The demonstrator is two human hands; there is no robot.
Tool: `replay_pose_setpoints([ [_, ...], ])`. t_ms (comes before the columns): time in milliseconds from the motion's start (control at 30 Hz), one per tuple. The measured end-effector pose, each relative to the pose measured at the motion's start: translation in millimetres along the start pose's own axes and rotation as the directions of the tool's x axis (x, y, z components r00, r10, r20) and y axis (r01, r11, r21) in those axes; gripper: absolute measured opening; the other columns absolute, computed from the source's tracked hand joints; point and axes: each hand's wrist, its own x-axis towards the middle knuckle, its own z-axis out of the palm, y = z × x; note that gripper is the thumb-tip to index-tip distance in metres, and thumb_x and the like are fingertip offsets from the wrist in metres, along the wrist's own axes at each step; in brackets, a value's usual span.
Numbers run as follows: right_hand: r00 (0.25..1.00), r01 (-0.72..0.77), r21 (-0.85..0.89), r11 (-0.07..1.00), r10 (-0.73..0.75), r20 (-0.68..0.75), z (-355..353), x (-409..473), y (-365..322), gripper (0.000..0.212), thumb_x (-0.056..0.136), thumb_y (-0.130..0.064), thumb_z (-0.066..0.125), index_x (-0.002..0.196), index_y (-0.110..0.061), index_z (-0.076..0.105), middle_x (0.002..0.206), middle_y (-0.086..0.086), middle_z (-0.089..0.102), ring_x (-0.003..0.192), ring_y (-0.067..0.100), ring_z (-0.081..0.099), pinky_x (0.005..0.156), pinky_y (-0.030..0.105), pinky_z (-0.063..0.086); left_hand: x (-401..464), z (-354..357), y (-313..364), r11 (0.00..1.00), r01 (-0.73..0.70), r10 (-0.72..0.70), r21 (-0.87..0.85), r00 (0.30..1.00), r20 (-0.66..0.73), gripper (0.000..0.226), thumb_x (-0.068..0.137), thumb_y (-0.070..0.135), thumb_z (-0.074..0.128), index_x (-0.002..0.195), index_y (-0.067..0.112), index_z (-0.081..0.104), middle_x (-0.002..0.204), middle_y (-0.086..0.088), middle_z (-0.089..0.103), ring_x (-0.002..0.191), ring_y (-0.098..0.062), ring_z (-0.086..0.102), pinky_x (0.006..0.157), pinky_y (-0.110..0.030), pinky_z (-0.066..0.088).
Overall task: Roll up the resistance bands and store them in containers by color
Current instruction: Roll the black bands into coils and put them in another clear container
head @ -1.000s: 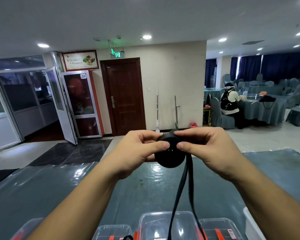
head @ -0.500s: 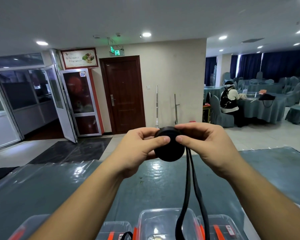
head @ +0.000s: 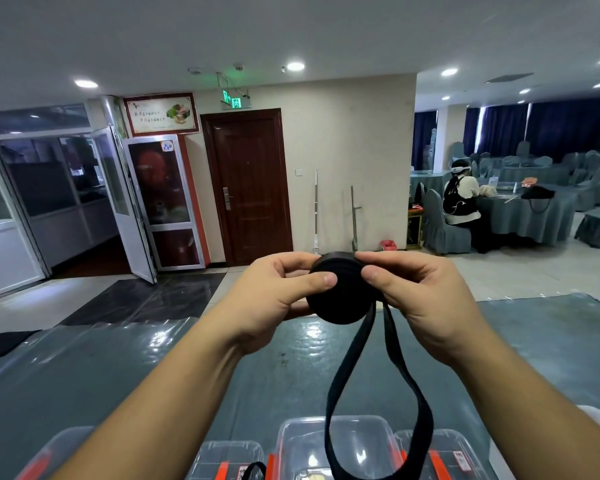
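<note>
I hold a black resistance band [head: 342,292] in the air above the table, most of it wound into a thick round roll. My left hand [head: 274,299] pinches the roll from the left, thumb on its front face. My right hand [head: 420,296] pinches it from the right. The unrolled end hangs down as a loop [head: 378,410] that reaches the clear plastic containers with orange latches [head: 333,448] at the bottom edge. A piece of another black band [head: 253,471] shows at the bottom edge by the left container.
The table [head: 118,368] is covered with grey-green cloth under clear plastic. Beyond it are a brown door [head: 250,188], glass doors on the left and a dining area on the right, where a person [head: 461,199] sits at a round table.
The roll has risen slightly and grown. The hanging tail has shortened and now spreads into an open loop above the containers.
</note>
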Motion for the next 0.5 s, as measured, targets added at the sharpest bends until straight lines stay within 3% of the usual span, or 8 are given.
replay_pose_setpoints([
  [233, 1.0, 0.018, -0.088, 0.996, -0.019, -0.013, 0, 2, 7, 0.029, 0.087, -0.014, 0.078, 0.11, -0.032, 0.081, 0.108, -0.005, 0.081, 0.105, 0.012, 0.076, 0.089, 0.019, 0.057, 0, 10, -14, 0.996, -0.023, 0.016, -0.084, 0.996, -0.091, 0.037, 0.082, 0.022, 0.078, 0.116, 0.008, 0.075, 0.106, -0.01, 0.079, 0.097, -0.02, 0.074, 0.085, -0.032, 0.06],
  [400, 0.991, -0.01, -0.158, 0.987, 0.031, 0.129, -6, 4, 3, 0.041, 0.091, 0.0, 0.073, 0.108, -0.037, 0.081, 0.108, -0.005, 0.081, 0.105, 0.012, 0.076, 0.088, 0.018, 0.057, -1, 5, -6, 0.997, 0.027, -0.028, 0.079, 1.0, 0.004, 0.025, 0.091, 0.02, 0.075, 0.114, 0.012, 0.078, 0.11, -0.014, 0.078, 0.098, -0.021, 0.076, 0.078, -0.03, 0.061],
  [500, 0.997, -0.002, -0.14, 0.99, 0.011, 0.07, -3, 5, 8, 0.032, 0.089, -0.002, 0.076, 0.106, -0.029, 0.082, 0.104, -0.001, 0.081, 0.101, 0.015, 0.077, 0.086, 0.02, 0.058, 0, 4, -3, 0.996, 0.021, -0.018, 0.084, 0.999, -0.034, 0.026, 0.087, 0.027, 0.076, 0.108, 0.013, 0.081, 0.102, -0.014, 0.079, 0.089, -0.018, 0.076, 0.07, -0.024, 0.058],
])
